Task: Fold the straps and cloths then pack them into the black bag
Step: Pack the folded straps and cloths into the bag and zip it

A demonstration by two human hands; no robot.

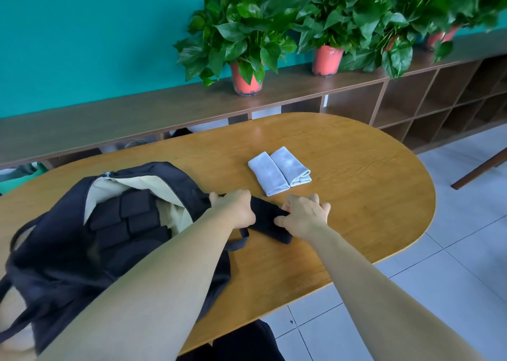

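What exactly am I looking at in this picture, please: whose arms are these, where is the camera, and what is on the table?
There is no machine here. The camera sits on a person's head and looks down along their bare arms. The left hand and the right hand both hold a black strap on the wooden table, seemingly folding it. To the left lies the black bag, unzipped, with black pieces already inside. Further back, two folded grey cloths lie side by side. Potted plants stand on a shelf behind.
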